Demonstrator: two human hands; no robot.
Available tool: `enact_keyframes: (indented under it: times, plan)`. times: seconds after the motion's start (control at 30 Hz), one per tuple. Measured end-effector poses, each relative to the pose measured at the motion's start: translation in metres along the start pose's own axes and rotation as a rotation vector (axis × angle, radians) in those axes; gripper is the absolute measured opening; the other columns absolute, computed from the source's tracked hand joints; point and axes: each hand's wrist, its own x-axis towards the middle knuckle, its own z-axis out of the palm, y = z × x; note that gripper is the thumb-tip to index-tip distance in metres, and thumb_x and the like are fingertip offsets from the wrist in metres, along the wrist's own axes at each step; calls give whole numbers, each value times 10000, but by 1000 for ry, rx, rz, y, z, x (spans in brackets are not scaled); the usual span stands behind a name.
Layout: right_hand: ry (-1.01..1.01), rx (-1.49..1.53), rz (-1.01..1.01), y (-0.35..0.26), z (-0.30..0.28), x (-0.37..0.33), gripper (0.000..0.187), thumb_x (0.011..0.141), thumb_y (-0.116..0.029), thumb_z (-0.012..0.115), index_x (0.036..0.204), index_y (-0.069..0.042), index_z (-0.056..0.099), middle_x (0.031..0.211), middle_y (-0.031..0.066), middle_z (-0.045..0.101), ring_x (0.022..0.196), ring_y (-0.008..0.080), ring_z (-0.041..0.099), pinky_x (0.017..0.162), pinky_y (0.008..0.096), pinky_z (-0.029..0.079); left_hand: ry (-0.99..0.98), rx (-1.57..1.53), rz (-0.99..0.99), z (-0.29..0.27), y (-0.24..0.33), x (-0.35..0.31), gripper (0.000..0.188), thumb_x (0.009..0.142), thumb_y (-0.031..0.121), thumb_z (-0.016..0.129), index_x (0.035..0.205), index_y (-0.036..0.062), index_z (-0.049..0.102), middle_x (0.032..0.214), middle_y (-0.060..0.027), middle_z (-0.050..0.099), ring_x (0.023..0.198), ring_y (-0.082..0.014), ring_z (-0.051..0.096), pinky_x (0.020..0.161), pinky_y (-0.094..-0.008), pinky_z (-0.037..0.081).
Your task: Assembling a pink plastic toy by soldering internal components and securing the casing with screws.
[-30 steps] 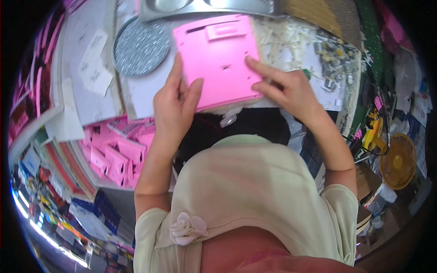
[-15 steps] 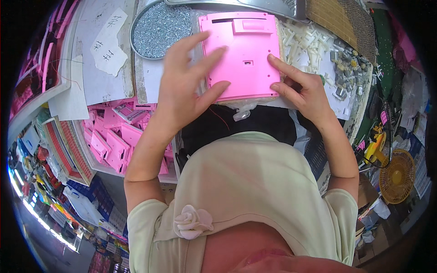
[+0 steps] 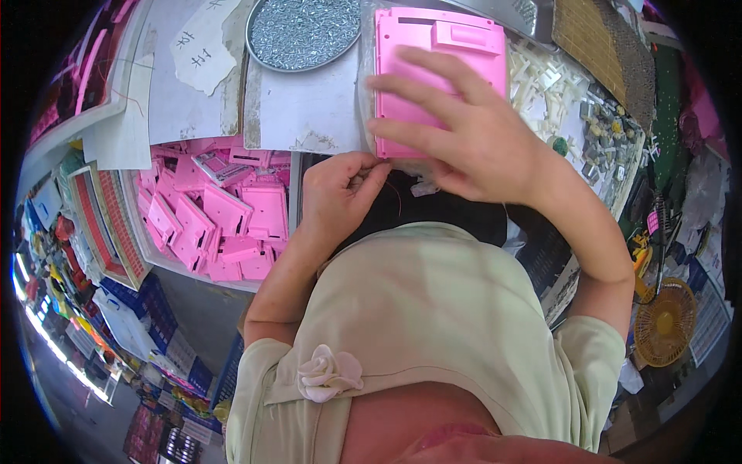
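Note:
A flat pink plastic housing point(image 3: 402, 39) with a slot and a raised block near its far end lies on clear plastic wrap at the bench edge. Over its right half spreads my right hand point(image 3: 491, 143), fingers apart and slightly blurred, hiding much of the surface. My left hand point(image 3: 340, 189) is closed in a pinch just off the housing's near left corner; what its fingertips hold, if anything, is too small to tell. A thin red wire point(image 3: 399, 199) hangs beside those fingertips.
Left of my left forearm, a bin holds several pink housings point(image 3: 205, 213). A round tray of small screws point(image 3: 304, 35) stands at the back. White plastic pieces point(image 3: 541, 81) and small metal parts point(image 3: 607, 135) lie to the right. A yellow fan point(image 3: 665, 321) stands far right.
My left hand has left the housing's left side, come down to its near corner and closed. My right hand has moved from the right edge across the housing, fingers spread. The view has shifted.

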Motion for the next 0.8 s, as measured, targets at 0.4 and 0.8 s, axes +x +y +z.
enact_keyframes:
  times: [0.4,0.8]
  plan:
    - [-28,63,-115,11,26,5,491,790,-240,800,1239,-138,628,1246,64,645,1335,345,523,1153,613,311,-21,-163,-33,8,-7,-5,119,916,95,705,851,19,639,658,-104,578,515,-175,530,511,-310,438]
    - [37,10,-51,10,29,6,479,751,-248,806,1187,-128,648,1230,78,602,1295,282,518,1133,559,372,53,-111,-1,-19,10,17,264,829,108,797,1029,45,636,836,-43,586,635,-126,511,581,-254,429]
